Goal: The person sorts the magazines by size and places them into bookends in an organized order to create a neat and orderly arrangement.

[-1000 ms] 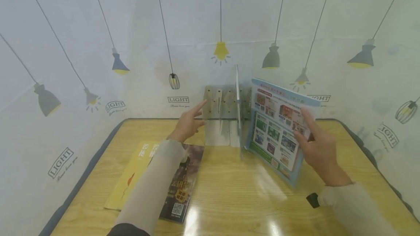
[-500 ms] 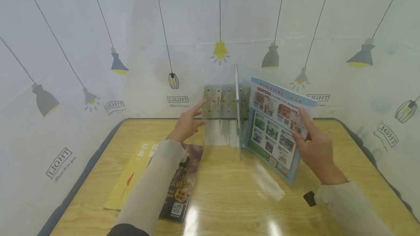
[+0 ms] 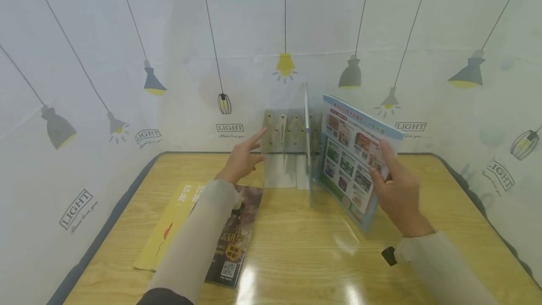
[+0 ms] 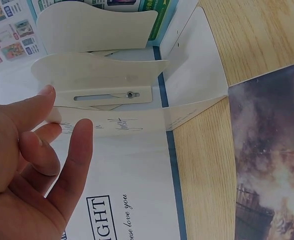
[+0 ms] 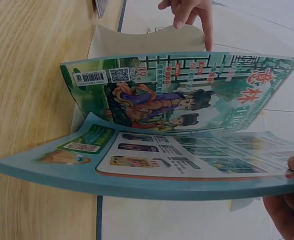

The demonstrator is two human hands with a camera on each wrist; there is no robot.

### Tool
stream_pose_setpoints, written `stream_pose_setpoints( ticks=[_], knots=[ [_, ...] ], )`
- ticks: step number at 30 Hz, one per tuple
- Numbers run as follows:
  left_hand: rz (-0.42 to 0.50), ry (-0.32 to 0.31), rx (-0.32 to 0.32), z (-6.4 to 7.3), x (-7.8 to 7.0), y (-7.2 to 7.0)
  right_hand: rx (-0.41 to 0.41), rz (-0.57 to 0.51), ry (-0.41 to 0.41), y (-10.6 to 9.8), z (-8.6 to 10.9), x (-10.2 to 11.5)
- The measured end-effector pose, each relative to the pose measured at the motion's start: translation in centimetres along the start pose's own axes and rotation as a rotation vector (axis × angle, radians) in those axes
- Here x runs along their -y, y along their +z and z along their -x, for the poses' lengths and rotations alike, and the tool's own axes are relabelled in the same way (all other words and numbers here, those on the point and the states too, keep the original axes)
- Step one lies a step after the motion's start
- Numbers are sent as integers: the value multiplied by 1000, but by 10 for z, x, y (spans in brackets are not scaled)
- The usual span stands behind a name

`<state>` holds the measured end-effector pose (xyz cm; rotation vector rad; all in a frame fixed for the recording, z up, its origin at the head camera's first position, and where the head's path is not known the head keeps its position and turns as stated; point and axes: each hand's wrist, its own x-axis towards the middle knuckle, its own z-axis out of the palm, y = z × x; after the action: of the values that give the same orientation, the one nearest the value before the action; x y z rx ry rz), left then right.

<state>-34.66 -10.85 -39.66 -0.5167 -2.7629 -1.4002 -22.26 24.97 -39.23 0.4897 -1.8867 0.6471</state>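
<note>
My right hand [image 3: 400, 196] grips the right edge of a magazine [image 3: 345, 164] with a pale-blue back page of product pictures, thumb on the near face. It is tilted, right of a metal expanding book rack [image 3: 279, 175]. Another magazine [image 3: 307, 154] stands upright in the rack, seen nearly edge-on; its green illustrated cover [image 5: 186, 95] shows in the right wrist view. At the rack's left end my left hand [image 3: 241, 161] extends its index finger to the end panel [image 4: 137, 122], other fingers loosely bent. A thin divider [image 4: 97, 75] stands beyond that panel.
Left of the rack, a yellow booklet [image 3: 163, 234] and a dark magazine [image 3: 230, 248] lie on the wooden table [image 3: 305, 253], partly under my left forearm. A wall [image 3: 186, 60] printed with hanging lamps rises directly behind the rack.
My right hand has carried the magazine left, closer to the upright one and the rack. The left hand keeps its place at the rack's left end.
</note>
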Motion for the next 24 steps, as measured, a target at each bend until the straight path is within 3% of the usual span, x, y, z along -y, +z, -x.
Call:
stream_pose_setpoints(
  ticks=[7, 14, 24],
  knots=[
    [-11, -3, -7, -1, -2, 0, -35, -2, 19, 11, 4, 1],
    [18, -15, 2, -2, -3, 0, -30, 14, -25, 18, 8, -2],
    [-13, 5, -3, -1, -1, 1, -60, -22, -19, 33, 12, -3]
  ],
)
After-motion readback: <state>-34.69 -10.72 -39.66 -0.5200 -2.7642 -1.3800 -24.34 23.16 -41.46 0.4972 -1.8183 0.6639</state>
